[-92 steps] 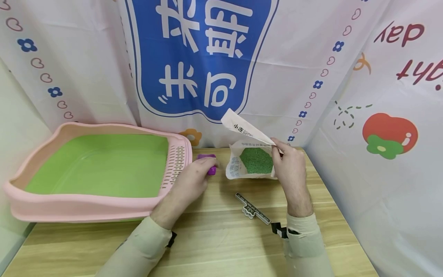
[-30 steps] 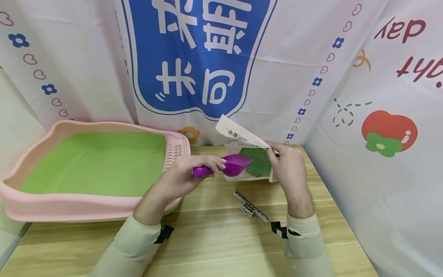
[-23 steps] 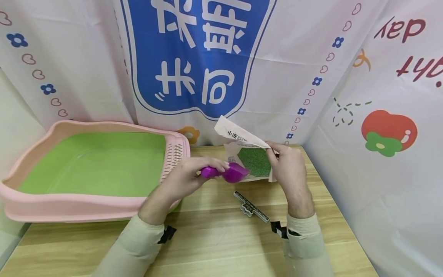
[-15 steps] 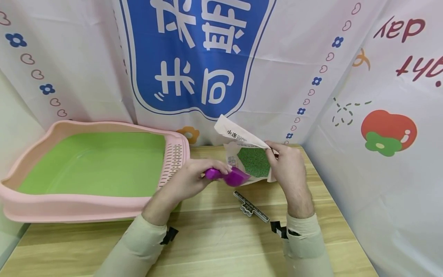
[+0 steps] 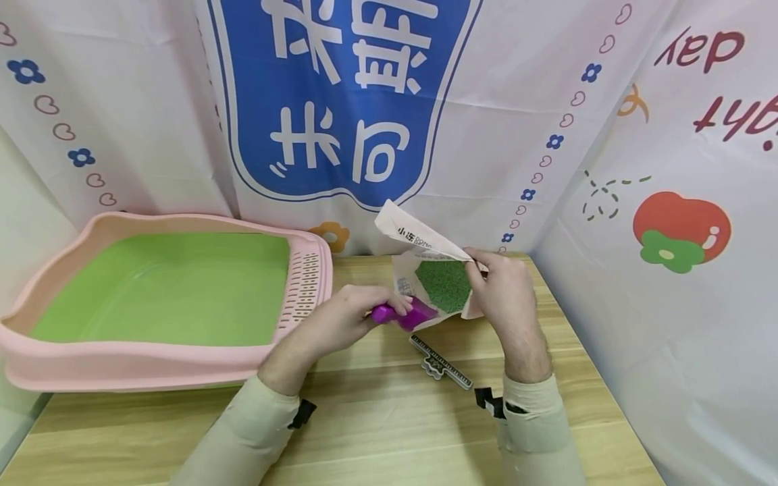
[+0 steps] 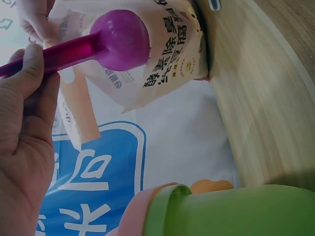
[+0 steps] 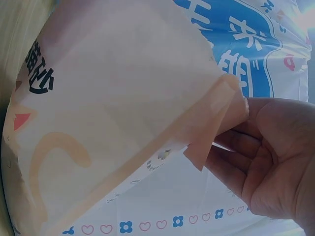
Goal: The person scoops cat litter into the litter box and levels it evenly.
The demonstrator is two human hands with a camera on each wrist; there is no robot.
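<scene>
My left hand [image 5: 349, 314] grips the handle of a purple scoop [image 5: 419, 313], whose bowl overlaps the near left rim of an open bag of cat litter [image 5: 404, 287]. Green granules [image 5: 446, 285] show inside the bag. From the left wrist view, the rounded underside of the scoop [image 6: 123, 39] hides part of the printed bag [image 6: 170, 54]. At the bag's right side my right hand [image 5: 504, 290] pinches its upper edge, where a folded flap [image 5: 422, 229] sticks up to the left. The right wrist view has the bag's pale side [image 7: 118, 88] with its torn edge between my fingers.
A pink-rimmed litter box [image 5: 170, 354] with a green inside fills the table's left side. A bag-sealing clip [image 5: 440, 362] lies on the wooden table [image 5: 389, 432] in front of the bag. Printed cloth [image 5: 510, 81] hangs behind and to the right.
My left hand picked up the scoop beside the litter box and brought it right to the bag's mouth, lately lowering it toward the near rim. My right hand keeps hold of the bag's edge.
</scene>
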